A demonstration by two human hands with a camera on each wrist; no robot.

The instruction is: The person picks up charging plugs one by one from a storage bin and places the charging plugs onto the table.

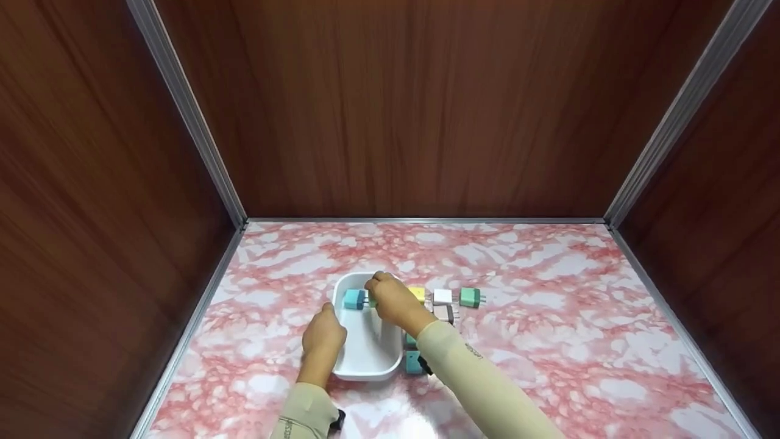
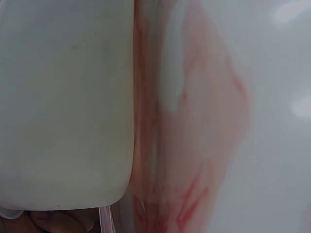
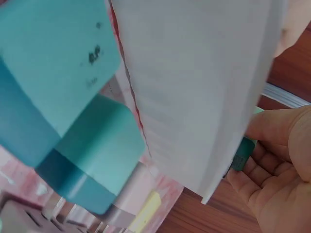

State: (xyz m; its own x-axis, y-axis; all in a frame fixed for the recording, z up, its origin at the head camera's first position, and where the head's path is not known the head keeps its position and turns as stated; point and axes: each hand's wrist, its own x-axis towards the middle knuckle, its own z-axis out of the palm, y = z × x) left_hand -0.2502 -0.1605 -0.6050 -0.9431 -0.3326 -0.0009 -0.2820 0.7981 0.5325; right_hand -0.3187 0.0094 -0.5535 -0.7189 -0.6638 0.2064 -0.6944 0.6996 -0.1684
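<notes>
A white plastic tub (image 1: 368, 360) stands on the table with a blue plug charger (image 1: 353, 299) lying inside at its far left. My left hand (image 1: 324, 332) grips the tub's left rim; in the left wrist view its fingers (image 2: 60, 221) show at the bottom, partly hidden by the tub. My right hand (image 1: 396, 299) reaches over the far right part of the tub. Between its thumb and fingers it pinches a green plug charger (image 3: 243, 154), largely covered by the hand in the head view.
Right of the tub lie a yellow charger (image 1: 418, 294), a white one (image 1: 443, 297), a green one (image 1: 471, 297), a pale pink one (image 1: 443, 313), a teal one (image 1: 411, 339) and a blue one (image 1: 414, 362). Brown panels (image 1: 426, 110) wall the red-and-white table (image 1: 548, 341).
</notes>
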